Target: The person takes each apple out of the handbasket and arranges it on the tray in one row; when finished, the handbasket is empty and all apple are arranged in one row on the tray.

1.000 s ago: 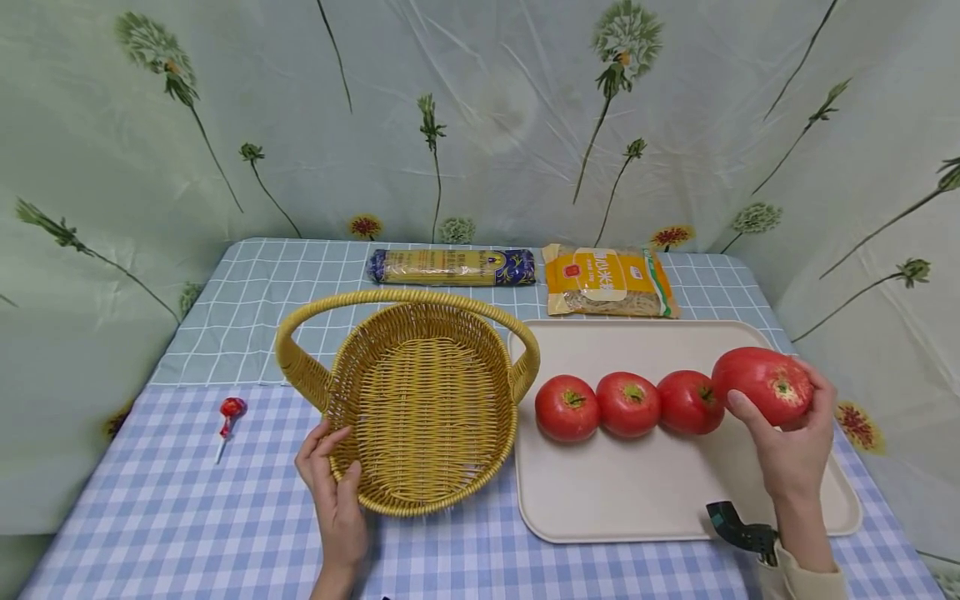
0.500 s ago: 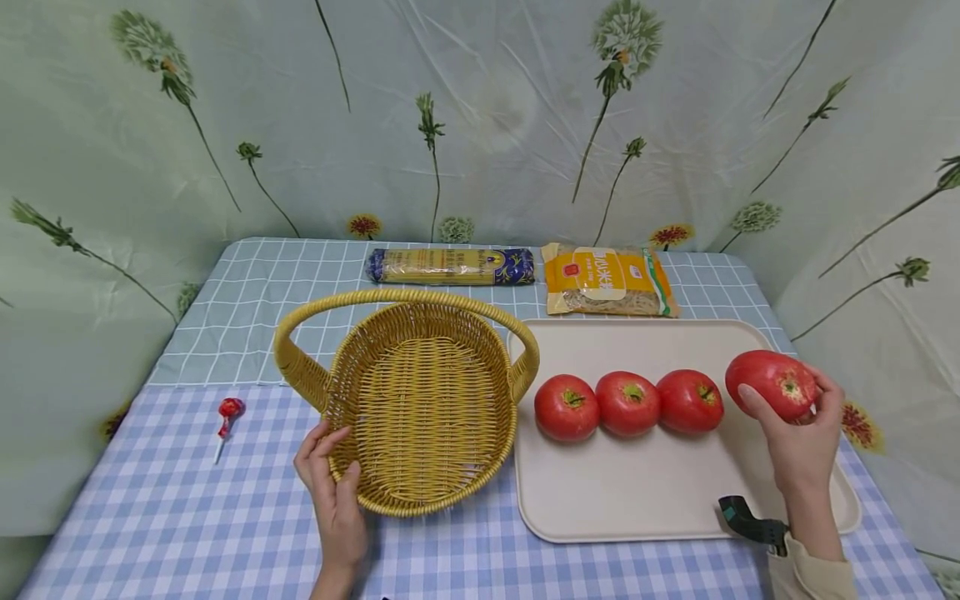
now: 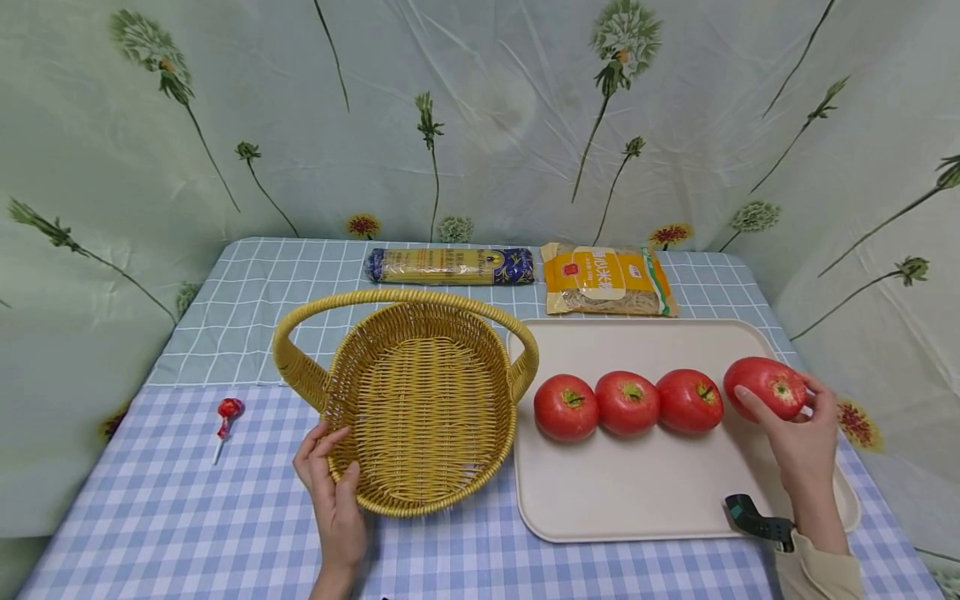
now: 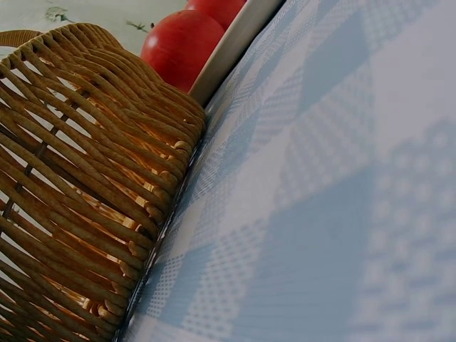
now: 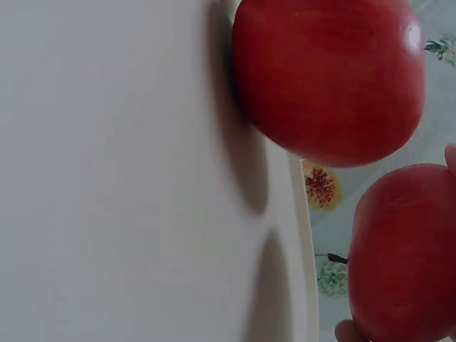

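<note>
My left hand (image 3: 337,508) grips the near-left rim of a yellow wicker basket (image 3: 423,417) with a tall arched handle. Nothing lies inside the basket. In the left wrist view the woven side of the basket (image 4: 85,164) fills the left part. At the right end of a cream tray (image 3: 630,500), my right hand (image 3: 806,442) holds a large red apple (image 3: 761,385) between thumb and fingers. The right wrist view shows that held apple (image 5: 406,256) just above the tray, its shadow apart from it. Three more red apples (image 3: 628,403) sit in a row on the tray, to its left.
Behind the basket lies a blue-and-yellow pack of noodles (image 3: 452,267). Beside it is an orange bag of noodles (image 3: 609,281), just behind the tray. A red lollipop (image 3: 227,417) lies at the left on the checked cloth (image 3: 165,500).
My right hand has moved the held apple to the right and slightly lower, widening the gap from the row. The left hand and basket have stayed put.
</note>
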A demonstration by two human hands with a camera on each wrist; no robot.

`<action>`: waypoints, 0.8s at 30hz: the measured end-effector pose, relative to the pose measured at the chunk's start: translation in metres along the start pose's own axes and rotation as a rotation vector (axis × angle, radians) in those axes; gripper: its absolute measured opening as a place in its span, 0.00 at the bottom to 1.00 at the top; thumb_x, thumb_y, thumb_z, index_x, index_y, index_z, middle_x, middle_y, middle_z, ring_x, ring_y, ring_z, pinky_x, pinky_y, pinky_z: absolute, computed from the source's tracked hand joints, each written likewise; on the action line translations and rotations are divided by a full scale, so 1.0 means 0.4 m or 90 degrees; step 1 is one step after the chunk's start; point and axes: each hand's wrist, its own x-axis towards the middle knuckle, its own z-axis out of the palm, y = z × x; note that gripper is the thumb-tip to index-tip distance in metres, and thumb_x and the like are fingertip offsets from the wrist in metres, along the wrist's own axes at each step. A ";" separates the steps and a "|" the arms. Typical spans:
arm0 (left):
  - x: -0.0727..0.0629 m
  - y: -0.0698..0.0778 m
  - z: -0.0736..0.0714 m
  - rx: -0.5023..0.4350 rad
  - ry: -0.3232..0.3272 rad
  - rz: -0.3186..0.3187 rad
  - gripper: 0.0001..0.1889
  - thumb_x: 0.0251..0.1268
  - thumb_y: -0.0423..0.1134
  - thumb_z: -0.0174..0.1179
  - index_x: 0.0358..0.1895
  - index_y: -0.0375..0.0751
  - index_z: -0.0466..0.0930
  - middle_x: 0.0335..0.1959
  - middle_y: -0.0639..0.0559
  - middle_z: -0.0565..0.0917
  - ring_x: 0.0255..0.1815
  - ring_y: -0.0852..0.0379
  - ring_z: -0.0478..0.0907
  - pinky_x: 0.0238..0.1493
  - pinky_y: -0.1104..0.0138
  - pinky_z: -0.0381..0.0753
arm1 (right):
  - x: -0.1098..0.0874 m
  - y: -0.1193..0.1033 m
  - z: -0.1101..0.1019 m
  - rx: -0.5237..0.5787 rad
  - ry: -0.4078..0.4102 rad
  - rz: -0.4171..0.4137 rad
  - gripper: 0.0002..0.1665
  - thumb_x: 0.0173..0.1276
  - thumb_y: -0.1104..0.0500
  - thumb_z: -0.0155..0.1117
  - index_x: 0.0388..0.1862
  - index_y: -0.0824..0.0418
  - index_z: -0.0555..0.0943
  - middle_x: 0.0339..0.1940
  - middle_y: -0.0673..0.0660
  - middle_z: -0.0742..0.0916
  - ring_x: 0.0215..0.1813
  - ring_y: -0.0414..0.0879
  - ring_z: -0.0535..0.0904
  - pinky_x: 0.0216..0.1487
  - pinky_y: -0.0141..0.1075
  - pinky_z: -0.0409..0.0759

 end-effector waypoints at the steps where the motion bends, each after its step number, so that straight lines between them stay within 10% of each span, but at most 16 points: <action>1: 0.000 0.000 0.000 -0.001 0.000 0.000 0.19 0.58 0.18 0.40 0.55 0.20 0.66 0.64 0.38 0.54 0.66 0.48 0.47 0.62 0.65 0.45 | 0.001 0.002 0.000 -0.007 -0.004 0.006 0.47 0.60 0.47 0.68 0.73 0.44 0.53 0.67 0.51 0.62 0.68 0.45 0.55 0.60 0.39 0.67; 24: -0.001 -0.002 -0.002 0.009 0.002 -0.002 0.19 0.59 0.19 0.41 0.55 0.20 0.66 0.65 0.40 0.54 0.66 0.49 0.48 0.62 0.66 0.46 | 0.014 0.018 -0.015 -0.108 -0.105 0.037 0.57 0.60 0.38 0.63 0.77 0.56 0.45 0.74 0.65 0.56 0.72 0.62 0.49 0.59 0.58 0.64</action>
